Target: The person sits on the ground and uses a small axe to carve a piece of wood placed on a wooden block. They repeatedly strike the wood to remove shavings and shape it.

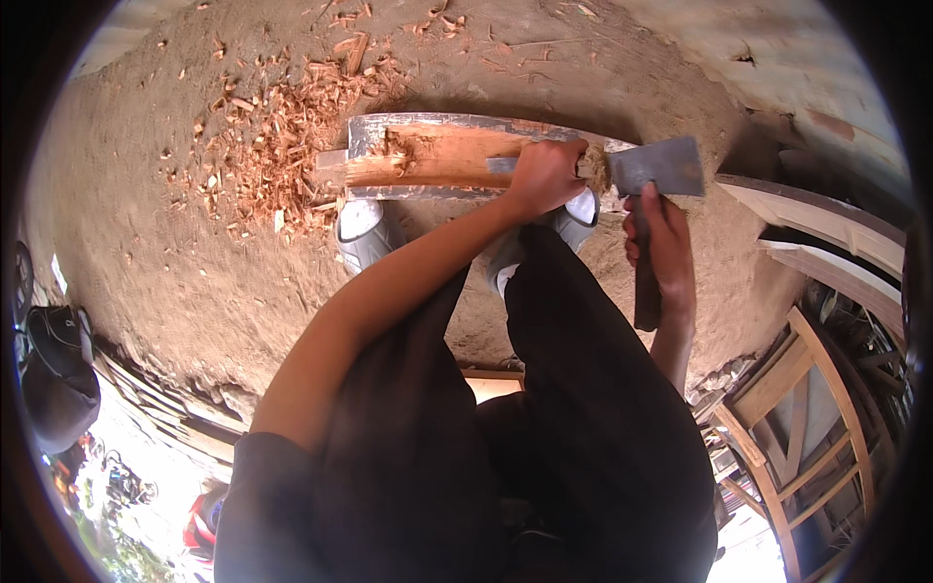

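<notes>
A long, curved piece of wood [437, 143] lies crosswise on the ground, its rim greyish and its inner face freshly cut and reddish. My left hand [546, 177] is closed in a fist over its right part, around a chisel. The chisel's flat grey blade [501, 165] points left along the cut face, and its frayed handle end [599, 169] sticks out to the right. Upright in my right hand [667, 238] is a hatchet with a dark handle [647, 291]. Its broad grey metal head [663, 167] is beside the chisel's handle end.
My two shoes [362, 233] are against the wood's near side. Wood chips [292, 141] cover the dirt ground at the far left. Curved wooden pieces [826, 209] lie at the right, above a wooden frame [812, 437]. A dark bag-like object [58, 374] is at the left edge.
</notes>
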{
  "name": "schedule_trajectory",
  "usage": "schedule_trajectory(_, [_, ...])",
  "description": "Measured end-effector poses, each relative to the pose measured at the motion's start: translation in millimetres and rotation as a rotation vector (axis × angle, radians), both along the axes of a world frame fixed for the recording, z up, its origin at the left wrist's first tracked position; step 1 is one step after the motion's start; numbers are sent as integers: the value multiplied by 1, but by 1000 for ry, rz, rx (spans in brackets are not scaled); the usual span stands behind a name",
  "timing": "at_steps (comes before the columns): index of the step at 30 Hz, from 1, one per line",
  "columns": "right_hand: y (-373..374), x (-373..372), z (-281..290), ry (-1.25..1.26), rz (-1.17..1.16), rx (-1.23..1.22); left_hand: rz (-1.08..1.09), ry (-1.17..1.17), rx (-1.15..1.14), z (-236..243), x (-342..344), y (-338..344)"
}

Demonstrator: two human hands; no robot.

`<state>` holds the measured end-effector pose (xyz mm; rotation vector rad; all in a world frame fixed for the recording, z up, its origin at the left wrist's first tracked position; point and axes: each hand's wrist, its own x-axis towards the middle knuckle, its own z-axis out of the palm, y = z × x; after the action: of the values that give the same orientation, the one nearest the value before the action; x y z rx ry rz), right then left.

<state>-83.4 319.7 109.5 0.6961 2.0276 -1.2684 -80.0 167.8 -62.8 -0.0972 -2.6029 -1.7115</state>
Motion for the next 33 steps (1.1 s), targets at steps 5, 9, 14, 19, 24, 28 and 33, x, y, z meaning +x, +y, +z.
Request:
schedule_trajectory(5, [-5, 7, -17, 218, -40, 27, 9, -21, -9, 1, -4, 3])
schedule_trajectory(9, [-5, -5, -2, 97, 84, 65, 14, 4, -11, 1, -3, 0])
schedule_trajectory(14, [-11, 0, -9, 199, 10, 30, 16, -23, -30, 1, -4, 3])
schedule_trajectory(19, [-5, -11, 5, 35, 73, 47, -23, -23, -28, 3, 0, 0])
schedule_trajectory(24, [-9, 3, -23, 102, 11, 31, 24, -4, -22, -2, -8, 2])
schedule_trajectory(28, [2, -9, -3, 39, 10, -21, 17, -44, -15, 3, -5, 0])
schedule_trajectory(33, [-7, 0, -20, 58, 53, -5, -13, -100, -28, 3, -7, 0])
